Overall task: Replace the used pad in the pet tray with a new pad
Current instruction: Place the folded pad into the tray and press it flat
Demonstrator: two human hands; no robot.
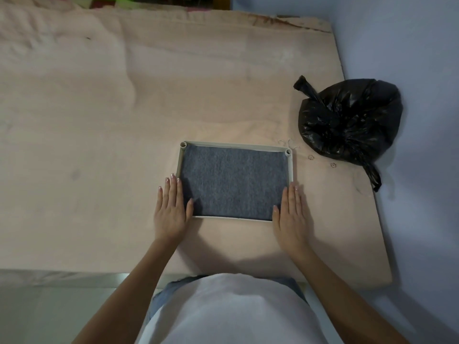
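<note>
A shallow white pet tray (236,144) lies on the pink sheet in front of me. A grey felt pad (233,181) lies flat inside it and fills it from rim to rim. My left hand (171,209) rests flat against the tray's left side, fingers straight, thumb at the near left corner. My right hand (291,213) lies flat against the right side the same way, thumb by the near right corner. Neither hand holds anything.
A tied black rubbish bag (350,120) sits to the right of the tray at the bed's right edge. The pink bed sheet (99,132) spreads wide to the left and far side. A blue wall (409,58) runs along the right.
</note>
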